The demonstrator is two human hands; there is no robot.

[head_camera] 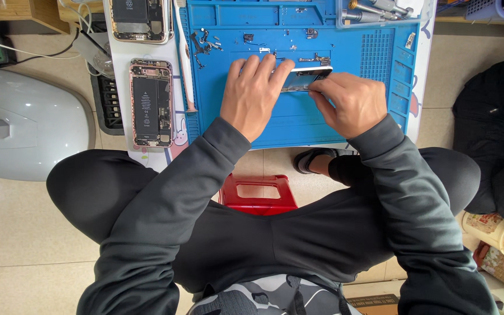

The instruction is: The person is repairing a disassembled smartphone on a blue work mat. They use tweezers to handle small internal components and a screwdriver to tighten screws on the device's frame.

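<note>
the phone part (pixel 307 77) is a thin, flat panel with a dark glossy face and a pale edge along its top, seen nearly edge-on, with a strip of metal-looking bits along its lower side. it sits just above the blue work mat (pixel 298 125), near the mat's middle, and lies between the two hands, tilted so its right end is a little higher.

the left hand (pixel 252 96) rests palm down on the mat with its fingers spread forward; the index and middle fingertips (pixel 281 65) touch the left end of the panel and press on it rather than wrap it. the right hand (pixel 348 102) comes in from the right, its fingers curled tight and pinched onto the panel's lower right edge; whether a small tool is also in that pinch cannot be told.

small screws and brackets (pixel 205 41) lie scattered on the mat's upper left. to the left of the mat an opened phone (pixel 151 102) lies face down with its battery showing, a second opened phone (pixel 138 20) above it. a red stool (pixel 258 195) shows below the mat, between the person's knees.
</note>
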